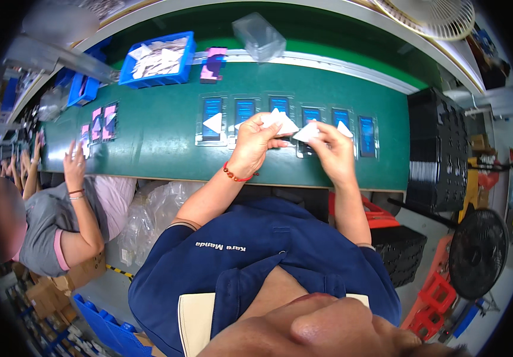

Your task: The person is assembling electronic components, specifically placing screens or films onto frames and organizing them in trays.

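Note:
Over the green table, my left hand [252,144] is closed on a small stack of white triangular pieces [284,122]. My right hand [335,152] pinches one white triangular piece [306,131] just to the right of that stack. Beneath and beyond both hands runs a row of flat dark rectangular parts in clear plastic trays, partly hidden by my fingers. A white triangle [213,124] lies on the leftmost dark part [212,107]. Another white triangle [344,129] is at the dark part [340,116] beside my right hand. The rightmost dark part [366,137] shows no triangle.
A blue bin [187,70] full of white pieces stands at the table's back left, beside a pink-and-black part [213,64]. Behind the row sits a clear plastic box [259,38]. Black stacked trays [438,152] border the right end. A co-worker [60,232] sits at left near similar pink parts.

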A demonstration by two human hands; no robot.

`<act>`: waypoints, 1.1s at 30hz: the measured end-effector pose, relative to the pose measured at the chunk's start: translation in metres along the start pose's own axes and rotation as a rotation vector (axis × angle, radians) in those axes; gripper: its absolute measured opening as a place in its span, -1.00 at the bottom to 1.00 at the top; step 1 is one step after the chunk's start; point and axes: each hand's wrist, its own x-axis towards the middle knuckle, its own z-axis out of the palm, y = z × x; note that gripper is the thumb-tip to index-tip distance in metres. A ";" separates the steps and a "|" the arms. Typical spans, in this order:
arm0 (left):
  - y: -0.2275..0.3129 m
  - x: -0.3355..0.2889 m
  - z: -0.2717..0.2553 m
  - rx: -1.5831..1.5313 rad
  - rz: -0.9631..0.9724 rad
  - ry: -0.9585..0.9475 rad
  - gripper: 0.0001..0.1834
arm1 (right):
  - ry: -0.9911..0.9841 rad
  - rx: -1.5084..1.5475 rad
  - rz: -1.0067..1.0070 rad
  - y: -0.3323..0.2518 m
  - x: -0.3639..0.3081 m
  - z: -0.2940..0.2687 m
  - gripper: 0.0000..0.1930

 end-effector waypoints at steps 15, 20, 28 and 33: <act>0.183 0.089 -0.148 1.899 0.849 0.761 -0.63 | 0.410 -1.200 -0.339 0.022 -0.021 -0.096 -0.79; 0.143 0.094 -0.069 1.640 0.816 0.576 -0.81 | 0.468 -1.151 -0.345 0.019 -0.011 -0.088 -0.79; 0.091 0.150 -0.071 2.045 0.468 0.774 -0.73 | 0.482 -1.241 -0.074 0.051 -0.010 -0.082 -0.53; 0.108 0.154 -0.072 1.886 0.345 0.663 -0.64 | 0.496 -1.218 -0.058 0.051 -0.012 -0.080 -0.51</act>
